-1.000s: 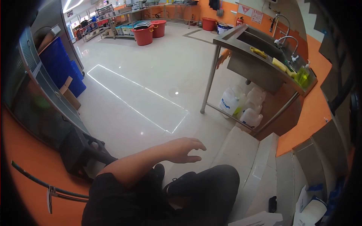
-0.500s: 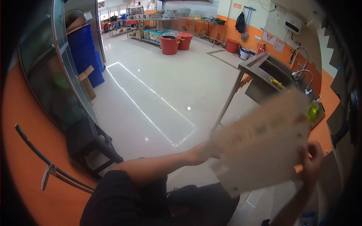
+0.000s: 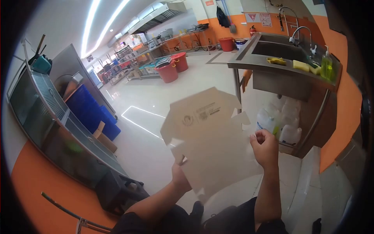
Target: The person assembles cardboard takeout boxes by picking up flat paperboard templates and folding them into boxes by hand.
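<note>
Partly behind cardboard [image 3: 214, 144], left hand [image 3: 180, 174]

Cardboard [image 3: 218, 144] — 2 logos [image 3: 187, 120] w/ txt, illeg.; wall signs [image 3: 266, 19] — 1 w/ triangle [image 3: 252, 17], illeg.

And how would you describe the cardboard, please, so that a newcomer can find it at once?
Start at the sink, upper right, then look down and left to the middle of the view. There the left hand holds the cardboard by its edge, with the right hand beside it. Unlike the brown box at left, it is flat and has dark print.
</note>
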Tool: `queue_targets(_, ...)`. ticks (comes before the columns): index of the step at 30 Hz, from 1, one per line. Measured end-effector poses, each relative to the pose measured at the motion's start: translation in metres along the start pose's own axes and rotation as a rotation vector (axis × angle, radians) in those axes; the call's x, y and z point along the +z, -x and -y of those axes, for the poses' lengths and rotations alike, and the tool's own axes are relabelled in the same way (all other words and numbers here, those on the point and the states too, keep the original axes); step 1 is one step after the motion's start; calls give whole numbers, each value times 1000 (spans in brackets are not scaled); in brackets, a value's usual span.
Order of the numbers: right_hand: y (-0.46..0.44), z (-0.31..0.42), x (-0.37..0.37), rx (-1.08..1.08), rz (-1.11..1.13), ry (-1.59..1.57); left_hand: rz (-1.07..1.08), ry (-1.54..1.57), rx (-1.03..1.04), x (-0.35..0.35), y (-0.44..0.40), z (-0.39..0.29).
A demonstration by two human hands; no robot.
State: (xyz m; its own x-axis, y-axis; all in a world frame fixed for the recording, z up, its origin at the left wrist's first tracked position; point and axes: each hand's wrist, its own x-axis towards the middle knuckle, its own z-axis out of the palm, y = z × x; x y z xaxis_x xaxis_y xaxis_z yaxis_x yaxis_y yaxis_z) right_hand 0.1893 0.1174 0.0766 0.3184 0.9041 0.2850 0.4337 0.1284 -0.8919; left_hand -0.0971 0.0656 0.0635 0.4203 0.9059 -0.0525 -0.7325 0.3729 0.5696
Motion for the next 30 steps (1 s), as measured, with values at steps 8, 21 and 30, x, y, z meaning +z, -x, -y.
queue_targets(8,-20,-38,-10,35,-138,-55,267,82,96,-16,-34,24)
queue_targets(21,-21,-57,-12,-106,3,-375,-190,-649,-47,18,-36,15)
queue_targets(30,-14,-40,-28,202,468,-837,-441,-768,81,0,-38,3)
